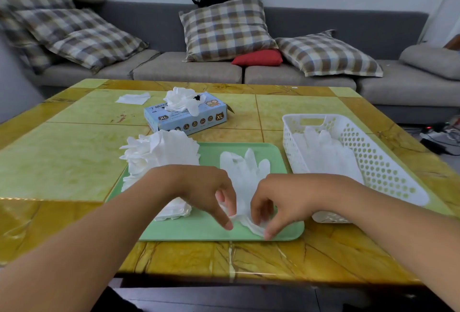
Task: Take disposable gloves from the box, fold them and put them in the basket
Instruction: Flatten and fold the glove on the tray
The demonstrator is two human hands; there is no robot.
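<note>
On a green tray [199, 232] at six o'clock of the yellow marble table [74, 162], before a grey sofa [189, 68], a white glove's [245, 175] cuff is being pinched by the left hand [206, 187] and right hand [276, 199], the basket [388, 162] at three o'clock.

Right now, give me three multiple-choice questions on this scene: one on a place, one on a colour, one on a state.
1. Where is the glove being handled?
A. on the tray
B. in the basket
C. on the sofa

2. What colour is the tray?
A. red
B. green
C. black

3. What are the hands doing?
A. resting flat
B. lifting the box
C. pinching the glove's cuff

Answers:
1 A: it lies flat on the tray.
2 B: pale green.
3 C: the left hand and right hand both pinch its near end.
</note>
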